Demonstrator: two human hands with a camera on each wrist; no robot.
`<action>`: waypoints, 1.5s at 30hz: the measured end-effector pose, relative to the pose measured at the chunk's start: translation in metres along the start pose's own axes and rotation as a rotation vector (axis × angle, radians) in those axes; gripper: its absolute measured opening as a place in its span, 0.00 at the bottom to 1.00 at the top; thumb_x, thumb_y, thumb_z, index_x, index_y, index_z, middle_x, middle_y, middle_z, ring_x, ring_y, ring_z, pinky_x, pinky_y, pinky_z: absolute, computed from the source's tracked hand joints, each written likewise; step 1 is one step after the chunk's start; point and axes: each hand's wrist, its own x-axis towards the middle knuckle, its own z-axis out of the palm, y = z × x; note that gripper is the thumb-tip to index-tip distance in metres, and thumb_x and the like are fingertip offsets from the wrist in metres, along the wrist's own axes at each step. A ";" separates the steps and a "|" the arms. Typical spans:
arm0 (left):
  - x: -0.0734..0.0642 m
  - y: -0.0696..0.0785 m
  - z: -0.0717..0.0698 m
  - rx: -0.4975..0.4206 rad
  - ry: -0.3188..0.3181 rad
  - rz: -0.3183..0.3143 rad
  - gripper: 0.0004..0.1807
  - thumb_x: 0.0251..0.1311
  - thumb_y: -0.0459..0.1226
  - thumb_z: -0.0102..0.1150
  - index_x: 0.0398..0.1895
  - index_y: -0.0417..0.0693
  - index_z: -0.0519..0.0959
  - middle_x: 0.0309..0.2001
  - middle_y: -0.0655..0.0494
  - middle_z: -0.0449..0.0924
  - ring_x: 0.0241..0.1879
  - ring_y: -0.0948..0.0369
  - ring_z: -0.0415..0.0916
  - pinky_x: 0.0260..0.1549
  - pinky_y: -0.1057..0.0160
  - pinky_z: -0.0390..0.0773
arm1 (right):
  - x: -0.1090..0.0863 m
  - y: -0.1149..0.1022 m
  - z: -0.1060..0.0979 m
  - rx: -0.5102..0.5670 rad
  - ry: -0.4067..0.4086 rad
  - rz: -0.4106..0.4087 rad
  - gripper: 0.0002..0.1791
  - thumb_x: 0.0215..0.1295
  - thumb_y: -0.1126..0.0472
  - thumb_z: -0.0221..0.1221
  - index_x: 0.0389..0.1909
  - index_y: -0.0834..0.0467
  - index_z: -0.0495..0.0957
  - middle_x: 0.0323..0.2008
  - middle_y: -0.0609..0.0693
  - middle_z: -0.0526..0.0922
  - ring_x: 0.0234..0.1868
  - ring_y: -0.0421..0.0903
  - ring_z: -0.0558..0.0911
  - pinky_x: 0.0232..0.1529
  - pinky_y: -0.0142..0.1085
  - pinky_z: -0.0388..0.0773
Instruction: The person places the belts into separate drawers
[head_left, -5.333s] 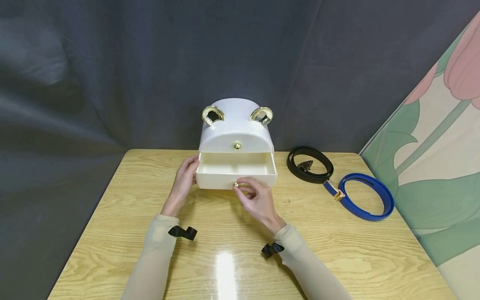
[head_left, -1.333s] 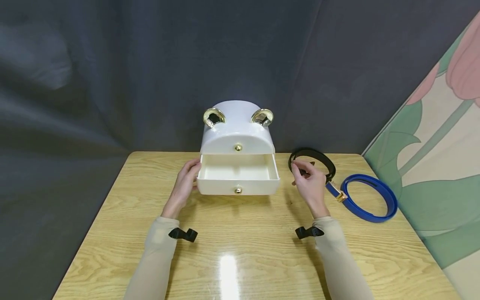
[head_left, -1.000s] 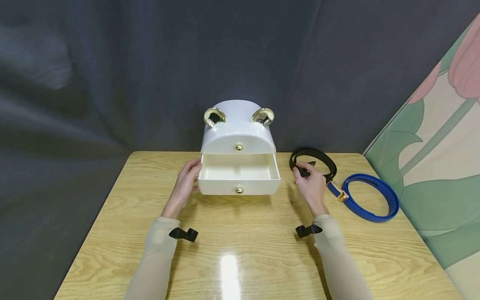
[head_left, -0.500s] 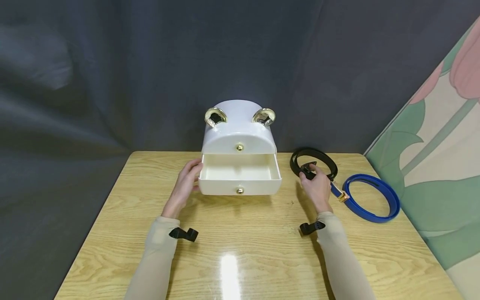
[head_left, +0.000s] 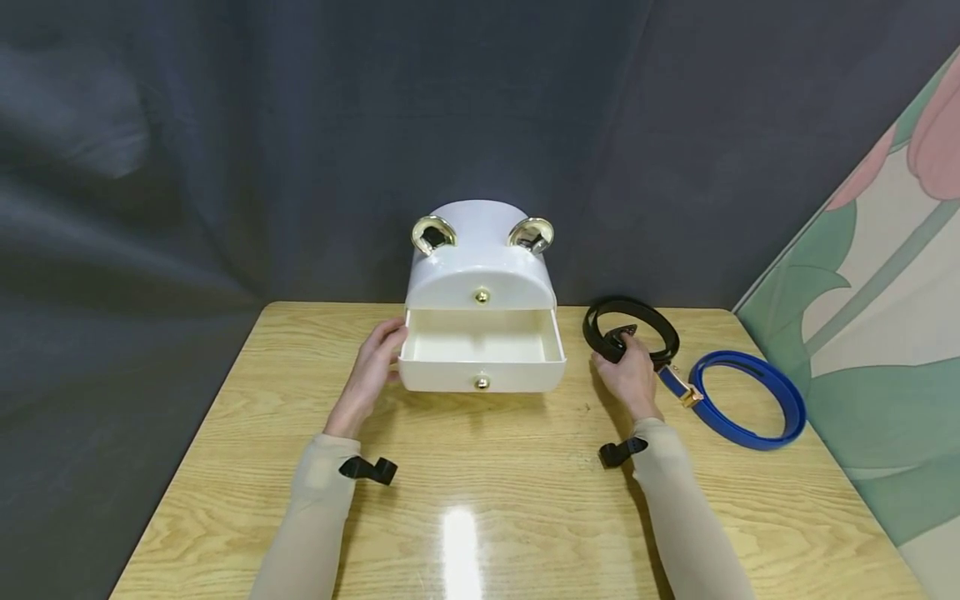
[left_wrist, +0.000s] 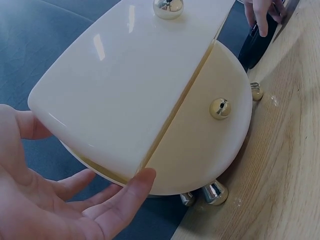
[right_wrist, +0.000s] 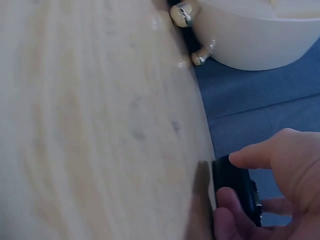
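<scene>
A white drawer box point(head_left: 480, 279) with gold ear-like pieces and gold knobs stands at the back of the table, its middle drawer point(head_left: 482, 377) pulled out and bare inside. My left hand point(head_left: 369, 375) rests against the box's left side with loosely bent fingers. In the left wrist view, one fingertip point(left_wrist: 145, 177) touches the edge beside the lower rounded front point(left_wrist: 200, 130). To the right, my right hand point(head_left: 632, 379) pinches the coiled black belt point(head_left: 662, 325) near its buckle; in the right wrist view, thumb and fingers lie on either side of the dark strap point(right_wrist: 232, 180).
A coiled blue belt point(head_left: 750, 436) with a gold buckle point(head_left: 691, 397) lies right of the black belt, its buckle end close to it. Dark curtain point(head_left: 480, 125) hangs behind the wooden table point(head_left: 510, 500). A flower-patterned cloth point(head_left: 877, 333) borders the right side.
The right hand has left the pulled-out drawer's knob, moved right to the black belt and taken hold of it. The drawer stands further out than at first. The left hand keeps its place.
</scene>
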 end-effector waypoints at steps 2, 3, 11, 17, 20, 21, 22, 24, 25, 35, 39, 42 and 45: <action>0.000 0.000 0.001 -0.002 -0.001 0.004 0.34 0.84 0.52 0.41 0.84 0.47 0.57 0.76 0.40 0.66 0.69 0.40 0.74 0.49 0.62 0.82 | 0.000 0.001 0.002 0.006 0.004 -0.014 0.43 0.72 0.49 0.63 0.81 0.64 0.61 0.79 0.71 0.63 0.77 0.72 0.65 0.75 0.67 0.66; 0.000 0.000 0.001 -0.002 -0.002 0.006 0.34 0.84 0.52 0.41 0.84 0.46 0.57 0.77 0.40 0.66 0.70 0.39 0.74 0.49 0.62 0.81 | 0.000 0.002 0.002 0.012 0.009 -0.016 0.42 0.72 0.49 0.64 0.80 0.64 0.62 0.77 0.70 0.65 0.76 0.72 0.67 0.74 0.66 0.67; 0.000 0.000 0.001 0.002 -0.011 0.002 0.35 0.84 0.52 0.40 0.85 0.46 0.55 0.78 0.40 0.64 0.71 0.38 0.72 0.52 0.59 0.81 | -0.003 0.001 0.000 -0.013 0.036 -0.012 0.33 0.73 0.48 0.64 0.71 0.62 0.73 0.67 0.69 0.79 0.62 0.72 0.80 0.61 0.64 0.77; 0.000 0.000 0.001 0.007 0.004 0.003 0.35 0.84 0.52 0.41 0.85 0.46 0.55 0.78 0.40 0.64 0.71 0.40 0.72 0.56 0.55 0.80 | -0.004 -0.004 -0.003 -0.107 0.012 -0.032 0.33 0.71 0.41 0.66 0.65 0.61 0.77 0.57 0.69 0.86 0.49 0.70 0.85 0.46 0.59 0.81; 0.000 0.000 0.001 0.012 0.003 0.004 0.35 0.84 0.52 0.40 0.85 0.46 0.56 0.78 0.41 0.64 0.71 0.40 0.72 0.60 0.50 0.79 | -0.005 -0.005 -0.002 -0.124 0.009 -0.046 0.33 0.69 0.40 0.67 0.62 0.61 0.79 0.54 0.67 0.87 0.47 0.68 0.87 0.44 0.57 0.82; 0.000 0.000 0.001 0.011 0.003 0.004 0.34 0.84 0.52 0.40 0.85 0.46 0.56 0.78 0.41 0.65 0.71 0.40 0.72 0.61 0.48 0.79 | -0.005 -0.005 -0.002 -0.128 0.006 -0.049 0.33 0.69 0.40 0.68 0.62 0.61 0.79 0.54 0.67 0.88 0.47 0.68 0.87 0.44 0.57 0.82; 0.000 0.000 0.001 0.012 0.003 0.004 0.34 0.84 0.52 0.40 0.85 0.47 0.57 0.78 0.41 0.65 0.71 0.40 0.72 0.62 0.47 0.78 | -0.005 -0.005 -0.002 -0.128 0.001 -0.055 0.33 0.69 0.40 0.68 0.62 0.61 0.78 0.55 0.66 0.87 0.48 0.67 0.87 0.45 0.57 0.82; 0.000 0.000 0.001 0.013 0.007 0.005 0.34 0.84 0.52 0.40 0.84 0.47 0.57 0.77 0.41 0.66 0.70 0.41 0.73 0.62 0.47 0.79 | -0.005 -0.004 -0.001 -0.130 -0.007 -0.068 0.36 0.69 0.40 0.68 0.67 0.61 0.76 0.58 0.66 0.86 0.50 0.67 0.87 0.47 0.59 0.82; 0.001 0.000 0.002 0.013 0.009 0.006 0.33 0.84 0.52 0.40 0.84 0.48 0.58 0.76 0.41 0.66 0.70 0.41 0.73 0.62 0.48 0.79 | -0.004 -0.003 0.000 -0.131 -0.011 -0.076 0.37 0.69 0.40 0.68 0.69 0.60 0.75 0.60 0.66 0.86 0.51 0.68 0.87 0.49 0.60 0.82; 0.000 0.000 0.001 0.016 0.024 0.001 0.34 0.84 0.52 0.40 0.84 0.48 0.58 0.78 0.42 0.65 0.70 0.41 0.73 0.62 0.48 0.78 | -0.004 -0.003 0.003 -0.133 -0.064 -0.146 0.35 0.76 0.45 0.62 0.78 0.56 0.70 0.67 0.71 0.79 0.56 0.73 0.84 0.52 0.66 0.81; 0.000 0.001 0.001 0.018 0.016 0.002 0.34 0.84 0.52 0.40 0.85 0.48 0.57 0.77 0.41 0.65 0.70 0.40 0.72 0.62 0.48 0.78 | -0.004 -0.003 0.003 -0.136 -0.077 -0.160 0.33 0.76 0.47 0.61 0.77 0.56 0.71 0.68 0.72 0.78 0.57 0.75 0.83 0.52 0.67 0.80; 0.000 0.001 0.001 0.018 0.011 0.004 0.34 0.84 0.53 0.40 0.85 0.48 0.57 0.77 0.41 0.66 0.70 0.40 0.72 0.60 0.51 0.79 | -0.005 -0.002 0.002 -0.138 -0.092 -0.166 0.32 0.76 0.48 0.61 0.76 0.56 0.71 0.67 0.72 0.78 0.60 0.75 0.81 0.56 0.68 0.80; -0.001 0.001 0.002 0.018 0.010 0.003 0.34 0.84 0.53 0.40 0.85 0.49 0.57 0.77 0.41 0.66 0.70 0.41 0.73 0.56 0.55 0.80 | -0.005 -0.001 0.001 -0.139 -0.116 -0.178 0.32 0.78 0.48 0.60 0.76 0.57 0.71 0.67 0.73 0.78 0.62 0.75 0.80 0.58 0.69 0.78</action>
